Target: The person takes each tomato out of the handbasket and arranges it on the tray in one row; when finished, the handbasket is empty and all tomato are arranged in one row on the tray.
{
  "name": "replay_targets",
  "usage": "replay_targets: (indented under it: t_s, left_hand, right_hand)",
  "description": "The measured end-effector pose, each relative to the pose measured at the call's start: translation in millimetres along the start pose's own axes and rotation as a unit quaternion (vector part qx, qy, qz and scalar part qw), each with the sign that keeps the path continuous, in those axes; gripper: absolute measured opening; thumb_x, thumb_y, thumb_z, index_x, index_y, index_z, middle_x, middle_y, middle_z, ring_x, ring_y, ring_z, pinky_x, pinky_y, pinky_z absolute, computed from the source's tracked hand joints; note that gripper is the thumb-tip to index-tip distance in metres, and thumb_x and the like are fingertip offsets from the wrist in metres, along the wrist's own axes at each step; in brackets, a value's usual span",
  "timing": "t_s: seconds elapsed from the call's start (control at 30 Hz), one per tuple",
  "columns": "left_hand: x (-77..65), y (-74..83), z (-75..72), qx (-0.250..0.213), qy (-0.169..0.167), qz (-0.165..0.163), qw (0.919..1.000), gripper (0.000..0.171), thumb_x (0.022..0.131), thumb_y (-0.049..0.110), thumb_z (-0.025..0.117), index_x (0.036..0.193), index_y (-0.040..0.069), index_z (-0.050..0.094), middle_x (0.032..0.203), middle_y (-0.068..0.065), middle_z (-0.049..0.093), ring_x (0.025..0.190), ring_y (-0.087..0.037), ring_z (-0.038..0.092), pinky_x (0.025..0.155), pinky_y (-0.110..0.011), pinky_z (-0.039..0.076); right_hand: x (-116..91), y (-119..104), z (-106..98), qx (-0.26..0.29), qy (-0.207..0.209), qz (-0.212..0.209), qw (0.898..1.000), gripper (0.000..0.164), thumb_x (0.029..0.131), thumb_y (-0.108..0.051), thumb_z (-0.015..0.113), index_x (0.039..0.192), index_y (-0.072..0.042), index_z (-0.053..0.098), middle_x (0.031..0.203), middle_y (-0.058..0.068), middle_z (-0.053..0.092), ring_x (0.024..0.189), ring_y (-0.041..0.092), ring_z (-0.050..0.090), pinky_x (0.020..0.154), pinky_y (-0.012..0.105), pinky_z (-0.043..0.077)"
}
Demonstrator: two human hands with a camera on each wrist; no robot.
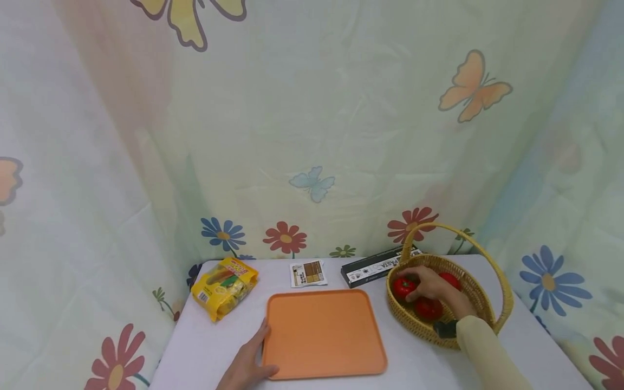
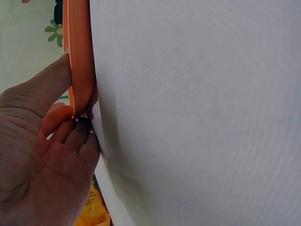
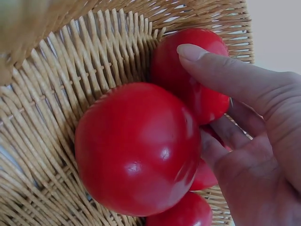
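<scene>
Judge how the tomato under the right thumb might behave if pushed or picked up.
The tomato would probably roll if pushed, being rounded, though the basket wall may stop it. Its glossy skin could slip in the right hand. It looks fairly firm, with a taut, smooth surface.

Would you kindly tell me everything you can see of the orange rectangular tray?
The orange rectangular tray has rounded corners, a low raised rim and a smooth, plastic-looking surface. It lies face up on the white table, left of the tan wicker basket. The person's left hand holds its left edge, with the thumb at the rim.
</scene>
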State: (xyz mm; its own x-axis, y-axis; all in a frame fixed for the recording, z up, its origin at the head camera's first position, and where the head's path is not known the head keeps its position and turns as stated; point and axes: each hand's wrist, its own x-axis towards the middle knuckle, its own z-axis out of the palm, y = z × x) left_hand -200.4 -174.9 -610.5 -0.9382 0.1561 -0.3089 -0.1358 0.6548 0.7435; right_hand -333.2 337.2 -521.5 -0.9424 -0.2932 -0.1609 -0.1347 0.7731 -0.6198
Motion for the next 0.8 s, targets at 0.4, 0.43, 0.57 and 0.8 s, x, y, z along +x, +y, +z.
replay_targets:
  t_s: [0.4,0.43,0.57,0.8]
  left_hand:
    - [0.7,-0.1,1.7,-0.002,-0.005,0.015,0.9999,0.108,0.081,0.035,0.096,0.166,0.002,0.037,0.177,-0.02,0.025,0.157,-0.052,0.03,0.124,-0.074,0.03]
    - [1.0,0.1,1.8,-0.002,-0.005,0.016,0.9999,0.108,0.081,0.035,0.096,0.166,0.002,0.038,0.177,-0.02,0.025,0.158,-0.052,0.03,0.124,-0.074,0.03]
    - [0.6,-0.1,2.1,-0.003,-0.002,0.016,0.9999,0.106,0.082,0.034,0.095,0.165,0.001,0.039,0.177,-0.02,0.025,0.157,-0.052,0.029,0.125,-0.074,0.029]
    - [-1.3,-1.7,-0.1,0.002,0.0,0.015,0.9999,0.107,0.08,0.034,0.096,0.165,0.002,0.039,0.178,-0.018,0.023,0.158,-0.051,0.029,0.125,-0.073,0.029]
  right_hand:
    - [-6.8,-0.1,-2.9,0.005,0.002,0.005,1.0,0.066,0.082,-0.01,0.094,0.141,-0.001,0.067,0.136,0.03,0.06,0.122,0.051,0.056,0.097,0.074,0.058]
    - [-6.8,-0.1,-2.9,0.005,0.004,0.008,1.0,0.066,0.082,-0.01,0.094,0.141,-0.001,0.067,0.136,0.03,0.06,0.122,0.051,0.056,0.096,0.073,0.058]
    - [-5.9,0.8,-0.9,0.006,0.01,0.011,1.0,0.066,0.081,-0.012,0.095,0.14,-0.001,0.067,0.135,0.029,0.06,0.12,0.05,0.057,0.095,0.071,0.06]
    - [-3.4,1.3,1.9,0.009,0.009,0.004,1.0,0.065,0.08,-0.014,0.097,0.137,0.0,0.069,0.131,0.026,0.064,0.118,0.047,0.06,0.094,0.068,0.062]
